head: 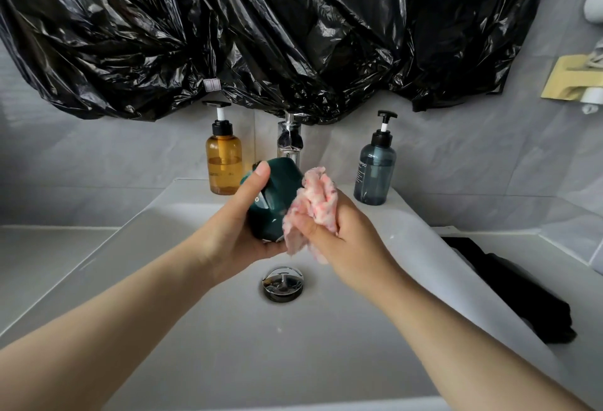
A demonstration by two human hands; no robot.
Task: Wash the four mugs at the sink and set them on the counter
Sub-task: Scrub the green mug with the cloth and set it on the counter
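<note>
A dark green mug is held over the white sink, tilted with its base toward the tap. My left hand grips it from the left, thumb over the top side. Against the mug's right side, my right hand holds a crumpled pink-and-white cloth. The mug's opening is hidden behind the cloth and my fingers. No other mug is in view.
A chrome tap stands behind the mug, between an amber pump bottle and a blue-grey pump bottle. The drain lies below my hands. A black cloth lies on the right counter. Black plastic sheeting hangs above.
</note>
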